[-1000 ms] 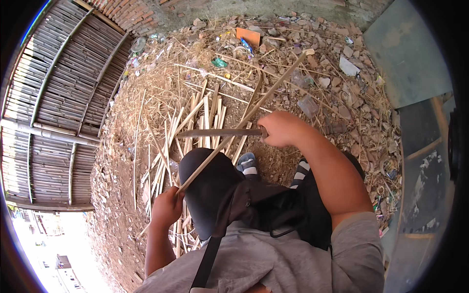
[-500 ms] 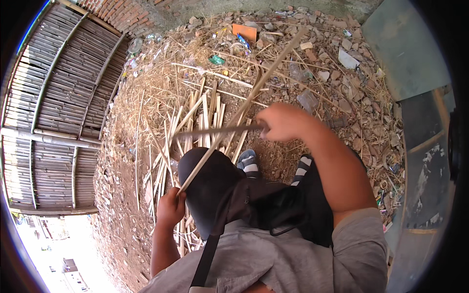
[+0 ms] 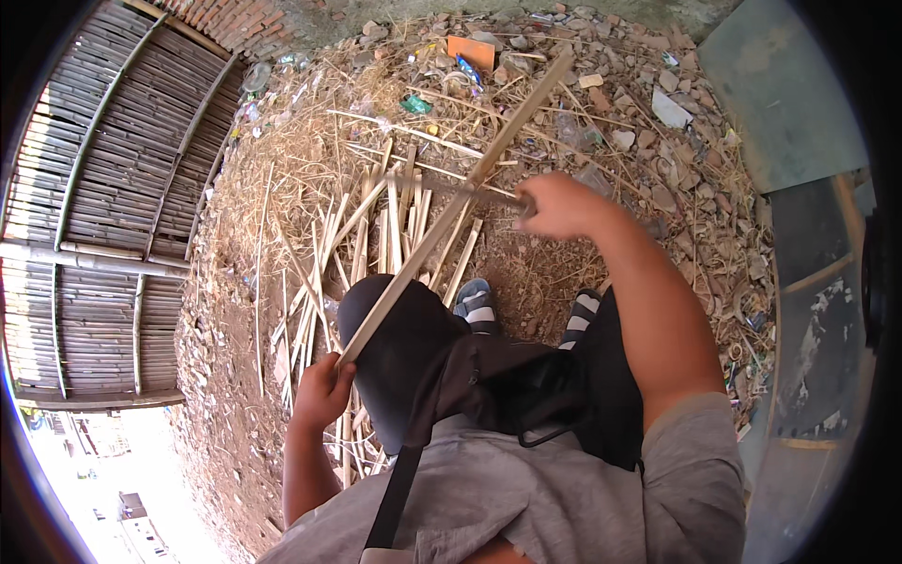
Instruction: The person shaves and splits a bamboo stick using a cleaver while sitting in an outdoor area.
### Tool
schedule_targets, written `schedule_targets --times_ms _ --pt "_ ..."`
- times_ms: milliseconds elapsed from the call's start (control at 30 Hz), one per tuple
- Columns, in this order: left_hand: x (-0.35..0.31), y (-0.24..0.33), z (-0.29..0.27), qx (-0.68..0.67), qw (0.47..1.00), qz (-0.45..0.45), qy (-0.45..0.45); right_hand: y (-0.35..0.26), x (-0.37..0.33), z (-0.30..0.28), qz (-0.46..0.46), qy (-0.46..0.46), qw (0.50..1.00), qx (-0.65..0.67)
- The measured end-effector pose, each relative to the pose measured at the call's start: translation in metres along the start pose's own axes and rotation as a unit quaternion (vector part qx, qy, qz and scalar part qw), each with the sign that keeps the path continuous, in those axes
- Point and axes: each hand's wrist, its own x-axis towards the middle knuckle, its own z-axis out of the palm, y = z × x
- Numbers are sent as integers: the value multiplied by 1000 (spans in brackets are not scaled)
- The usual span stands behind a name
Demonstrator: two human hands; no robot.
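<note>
My left hand (image 3: 324, 390) is closed on the near end of a long bamboo strip (image 3: 423, 254), which slants up and away to the right across my black-clad knee (image 3: 385, 320). My right hand (image 3: 561, 205) is closed around the handle of a long, narrow-bladed knife (image 3: 427, 185), blurred by motion. The blade points left and crosses the strip beyond the knee; whether it touches the strip I cannot tell. Past the knee, several pale split bamboo strips (image 3: 395, 226) lie in a loose pile on the ground.
Dry shavings (image 3: 310, 141), broken brick and stones (image 3: 658, 169) litter the ground. An orange flat piece (image 3: 471, 52) lies at the far side. A bamboo slat panel (image 3: 103, 160) stands at left, grey sheets (image 3: 780, 94) at right. My sandalled feet (image 3: 477, 305) are below.
My right hand and the knife have moved farther away along the strip, from close by the knee. My left hand keeps its grip, shifting slightly left, and the strip has turned its wider face up.
</note>
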Motion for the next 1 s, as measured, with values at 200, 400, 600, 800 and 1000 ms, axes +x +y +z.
schedule_targets --times_ms 200,400,600,800,1000 --pt "-3 4 2 -11 999 -1 33 -10 4 -4 88 19 995 45" --pt "-3 15 0 93 995 -6 40 -22 10 13 -38 -44 996 -61" --pt "1 16 3 75 996 -5 38 15 11 -4 124 34 983 132" --pt "-2 15 1 71 997 -9 29 -48 -7 10 -53 -108 990 -71" --pt "3 14 5 51 997 11 48 35 9 -2 80 88 990 75"
